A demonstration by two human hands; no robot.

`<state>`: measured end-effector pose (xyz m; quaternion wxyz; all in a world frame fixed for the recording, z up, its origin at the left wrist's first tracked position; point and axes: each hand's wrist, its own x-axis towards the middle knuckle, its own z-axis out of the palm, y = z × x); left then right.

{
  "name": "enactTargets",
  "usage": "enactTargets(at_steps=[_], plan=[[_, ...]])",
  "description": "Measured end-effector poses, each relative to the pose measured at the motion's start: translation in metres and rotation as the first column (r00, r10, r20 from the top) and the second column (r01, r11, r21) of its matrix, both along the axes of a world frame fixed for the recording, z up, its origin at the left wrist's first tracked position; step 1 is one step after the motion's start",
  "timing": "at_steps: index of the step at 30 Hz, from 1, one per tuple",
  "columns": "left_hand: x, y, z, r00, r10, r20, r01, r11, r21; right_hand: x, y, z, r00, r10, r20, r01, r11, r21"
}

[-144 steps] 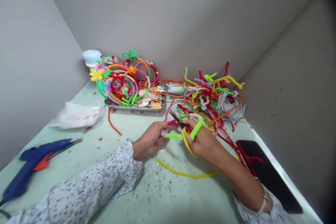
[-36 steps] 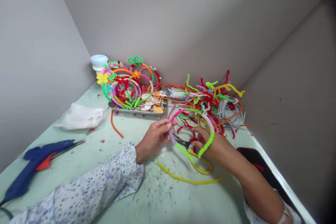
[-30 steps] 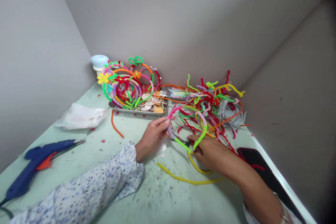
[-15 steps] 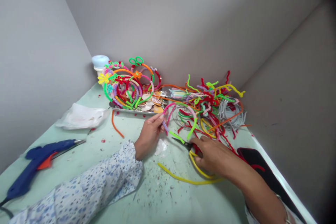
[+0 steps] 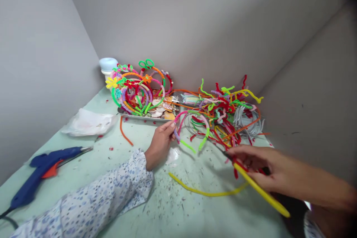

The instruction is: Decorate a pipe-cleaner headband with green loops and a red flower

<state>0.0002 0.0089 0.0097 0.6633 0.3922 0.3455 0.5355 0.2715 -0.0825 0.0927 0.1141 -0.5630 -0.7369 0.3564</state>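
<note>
My left hand [image 5: 161, 143] pinches the left side of a headband [image 5: 206, 126] wrapped in pink, green and purple fuzzy stems; its two green ends point down. To the right, my right hand [image 5: 255, 160] is closed around dark-tipped scissors [image 5: 224, 152] with red handles mostly hidden by the fingers. A yellow fuzzy stem [image 5: 262, 191] hangs from beside the scissors toward the lower right. Another yellow stretch [image 5: 206, 194] curves over the table below the headband.
Finished headbands [image 5: 136, 89] lean over a metal tray [image 5: 145, 118] of shells at the back. Tangled stems [image 5: 223, 108] lie right of it. A blue glue gun [image 5: 41, 171], plastic bag [image 5: 87, 122] and orange stem [image 5: 124, 132] are on the left.
My right hand has moved right, away from the headband ends, with the scissors; the yellow stem beside them now slants to the lower right. My left hand still grips the headband.
</note>
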Motion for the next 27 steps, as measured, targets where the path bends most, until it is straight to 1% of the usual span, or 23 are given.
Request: enactTargets(at_steps=[2,3,5,7,8,9,11,12,14,16,20,24,27], plan=[[0.001,-0.001,-0.001,0.999,-0.024,-0.025,0.024,1.0,0.006,-0.001,0.0,0.006,0.99,-0.064,-0.122,0.066,0.998,0.009],[0.002,-0.002,-0.002,0.999,-0.034,-0.031,0.034,0.999,0.002,-0.006,0.002,0.006,0.976,-0.112,-0.185,0.119,0.993,0.028],[0.003,-0.005,-0.002,0.997,-0.062,-0.04,0.062,0.998,-0.006,-0.021,0.008,0.002,0.949,-0.16,-0.272,0.19,0.977,0.091],[0.004,-0.008,-0.001,0.993,-0.103,-0.057,0.103,0.995,0.001,-0.041,0.017,-0.008,0.944,-0.179,-0.278,0.236,0.953,0.19],[0.005,-0.009,0.0,0.99,-0.124,-0.07,0.125,0.992,0.011,-0.05,0.022,-0.014,0.951,-0.194,-0.243,0.256,0.931,0.258],[0.005,-0.011,0.001,0.985,-0.146,-0.086,0.148,0.989,0.019,-0.057,0.026,-0.021,0.958,-0.204,-0.204,0.267,0.895,0.358],[0.006,-0.014,0.003,0.978,-0.178,-0.111,0.181,0.983,0.018,-0.068,0.032,-0.032,0.975,-0.201,-0.092,0.219,0.824,0.522],[0.007,-0.014,0.003,0.975,-0.19,-0.112,0.193,0.981,0.011,-0.071,0.033,-0.037,0.981,-0.189,-0.051,0.184,0.799,0.573],[0.007,-0.014,0.003,0.975,-0.203,-0.089,0.203,0.979,-0.009,-0.074,0.034,-0.043,0.99,-0.14,0.006,0.106,0.778,0.619],[0.008,-0.014,0.001,0.978,-0.201,-0.057,0.2,0.979,-0.023,-0.075,0.032,-0.047,0.995,-0.097,0.038,0.052,0.779,0.625],[0.008,-0.012,-0.002,0.98,-0.191,-0.05,0.19,0.981,-0.03,-0.076,0.031,-0.053,0.995,-0.064,0.074,0.004,0.778,0.628],[0.008,-0.012,-0.003,0.981,-0.188,-0.046,0.186,0.981,-0.054,-0.078,0.034,-0.062,0.989,-0.08,0.125,-0.021,0.761,0.649],[0.008,-0.013,-0.003,0.98,-0.198,-0.035,0.196,0.979,-0.059,-0.078,0.035,-0.067,0.982,-0.103,0.16,-0.026,0.759,0.651]])
